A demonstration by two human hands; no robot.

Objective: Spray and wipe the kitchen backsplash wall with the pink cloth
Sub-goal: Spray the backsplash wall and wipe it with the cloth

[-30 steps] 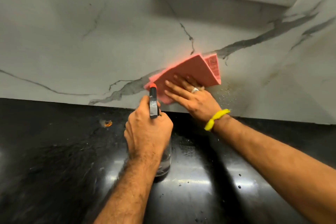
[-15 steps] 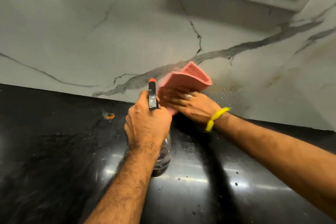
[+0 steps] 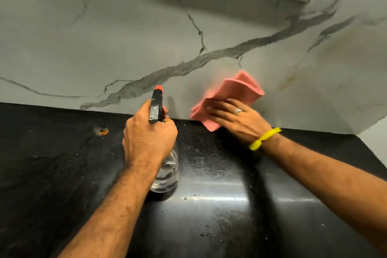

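Against the backsplash [image 3: 125,37], right hand [image 3: 238,119] presses pink cloth [image 3: 232,94].

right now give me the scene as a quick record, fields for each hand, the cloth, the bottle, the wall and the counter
left hand: grips the spray bottle's neck
right hand: fingers flat, presses the pink cloth to the wall
pink cloth: folded, low on the wall just above the counter edge
spray bottle: clear, upright on the counter, red-tipped nozzle facing the wall
backsplash wall: grey marble with dark veins, brownish stains right of the cloth
counter: black, glossy, speckled with droplets
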